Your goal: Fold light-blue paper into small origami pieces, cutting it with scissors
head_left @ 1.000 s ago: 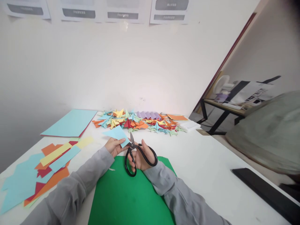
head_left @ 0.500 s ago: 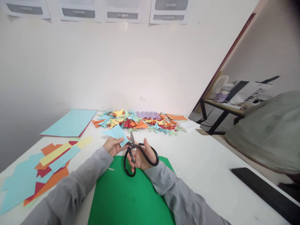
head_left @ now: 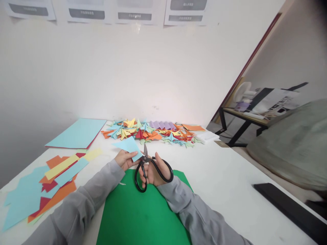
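Head: blue paper (head_left: 130, 146) between left fingers (head_left: 131, 155)

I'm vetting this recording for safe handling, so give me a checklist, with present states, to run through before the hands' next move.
1. Left hand gripping the angular light-blue paper piece: ok.
2. Right hand holding the black-handled metal scissors by the loops: ok.
3. Steel blades spread apart: ok.
4. Paper between the blades: cannot tell; they overlap in view.
5. Left hand clear of the blades: cannot tell; paper partly hides it.
6. Flat green rectangular sheet below the hands: ok.
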Tool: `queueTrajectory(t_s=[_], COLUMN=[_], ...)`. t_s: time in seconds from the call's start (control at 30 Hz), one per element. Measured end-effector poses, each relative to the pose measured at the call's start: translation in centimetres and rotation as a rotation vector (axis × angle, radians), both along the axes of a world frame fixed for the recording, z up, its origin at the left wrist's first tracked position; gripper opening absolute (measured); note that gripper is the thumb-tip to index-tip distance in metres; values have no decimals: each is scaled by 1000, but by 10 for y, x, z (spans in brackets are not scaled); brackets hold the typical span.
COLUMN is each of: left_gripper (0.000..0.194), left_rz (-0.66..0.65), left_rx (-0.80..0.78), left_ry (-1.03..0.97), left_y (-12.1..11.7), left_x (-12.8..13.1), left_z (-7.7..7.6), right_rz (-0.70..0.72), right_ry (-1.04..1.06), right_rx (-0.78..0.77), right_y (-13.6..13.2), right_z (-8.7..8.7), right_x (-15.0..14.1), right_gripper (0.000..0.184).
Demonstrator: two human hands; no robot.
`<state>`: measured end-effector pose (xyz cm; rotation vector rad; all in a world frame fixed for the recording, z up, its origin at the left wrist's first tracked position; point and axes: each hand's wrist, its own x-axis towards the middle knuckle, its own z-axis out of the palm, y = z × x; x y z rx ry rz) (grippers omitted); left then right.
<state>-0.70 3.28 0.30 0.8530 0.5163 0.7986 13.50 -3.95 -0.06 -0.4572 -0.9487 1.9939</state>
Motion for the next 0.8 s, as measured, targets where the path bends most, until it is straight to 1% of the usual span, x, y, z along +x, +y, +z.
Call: queueTrajectory(t_s=[0.17,0.3,0.5,0.63,0.8], left_gripper=[15,13,14,14,13], left_rz=[-5,10,-14,-12,7], left_rx=[4,4,-3,-20,-37], left_ry=[17,-2,-50,-78,-40], left_y=[-3,-2,0,2,-1], left_x=[2,3,1,-2,-1], left_z=[0,0,-1,-1,0], right_rz=[-24,-42,-34,-1,38], right_ry=[-28,-27,7,23,33], right_rx=[7,8,5,10,-11], right_y=[1,1,-1,-1,-1], right_z=[0,3,8,8,6], right_x=[0,-1,0,3,3], right_gripper=[56,63,70,68,66])
